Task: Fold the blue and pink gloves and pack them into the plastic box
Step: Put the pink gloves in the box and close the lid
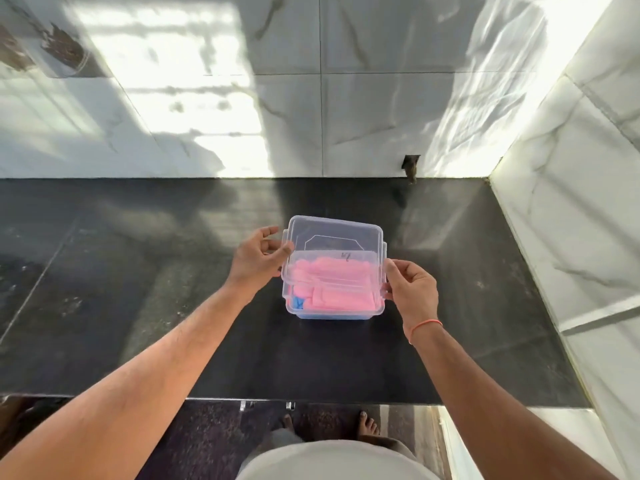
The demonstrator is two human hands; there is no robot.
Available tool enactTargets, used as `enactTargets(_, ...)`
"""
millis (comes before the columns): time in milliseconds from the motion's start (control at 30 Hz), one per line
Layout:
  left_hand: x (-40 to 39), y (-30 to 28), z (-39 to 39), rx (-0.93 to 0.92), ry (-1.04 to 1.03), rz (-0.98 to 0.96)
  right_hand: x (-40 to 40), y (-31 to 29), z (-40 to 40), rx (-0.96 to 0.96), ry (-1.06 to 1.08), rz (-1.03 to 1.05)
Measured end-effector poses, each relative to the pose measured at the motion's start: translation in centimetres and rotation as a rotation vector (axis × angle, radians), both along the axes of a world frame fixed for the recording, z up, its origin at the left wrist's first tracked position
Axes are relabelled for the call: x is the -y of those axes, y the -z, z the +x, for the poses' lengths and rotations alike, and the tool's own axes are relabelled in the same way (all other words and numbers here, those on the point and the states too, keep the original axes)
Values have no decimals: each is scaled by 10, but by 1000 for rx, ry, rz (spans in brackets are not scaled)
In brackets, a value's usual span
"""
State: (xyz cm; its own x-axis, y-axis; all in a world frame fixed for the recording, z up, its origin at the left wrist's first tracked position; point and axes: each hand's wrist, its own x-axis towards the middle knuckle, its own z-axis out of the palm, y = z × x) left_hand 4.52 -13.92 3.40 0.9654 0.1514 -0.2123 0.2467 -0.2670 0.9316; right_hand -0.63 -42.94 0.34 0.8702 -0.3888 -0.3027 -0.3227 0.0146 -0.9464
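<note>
A clear plastic box [332,311] stands on the dark stone counter. Folded pink gloves [329,285] fill its top, and blue gloves [298,302] show beneath them at the near left corner. A clear lid [336,237] is held tilted over the box, its far part raised and reaching past the box's far side. My left hand [258,258] grips the lid's left edge. My right hand [410,285] pinches the lid's right edge near the box's right side. An orange thread circles my right wrist.
The black counter [138,271] ends at white marble walls behind and on the right [571,237]. A small dark hole [411,164] sits in the back wall. The counter's front edge runs near the bottom, above a speckled floor and my bare feet [367,424].
</note>
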Motion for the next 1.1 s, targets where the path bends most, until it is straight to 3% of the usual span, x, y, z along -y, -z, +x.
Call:
enactTargets(200, -4, 28, -17, -27, 2, 59, -2, -2, -2, -36, -38, -185)
enactTargets(367, 2, 31, -20, -14, -12, 222, 1, -4, 2, -59, -52, -368)
enactTargets(500, 5, 32, -23, 1, 1, 341, 4, -2, 3, -111, -77, -363)
enactTargets(700, 0, 40, -31, -72, -24, 280, 3, -2, 5, -162, -107, -347)
enactTargets(933, -3, 44, -36, -188, -74, -40, 2, -3, 3, -188, -145, -310)
enactTargets(1100, -6, 44, -40, -213, -61, -88, 3, -1, 4, -196, -154, -283)
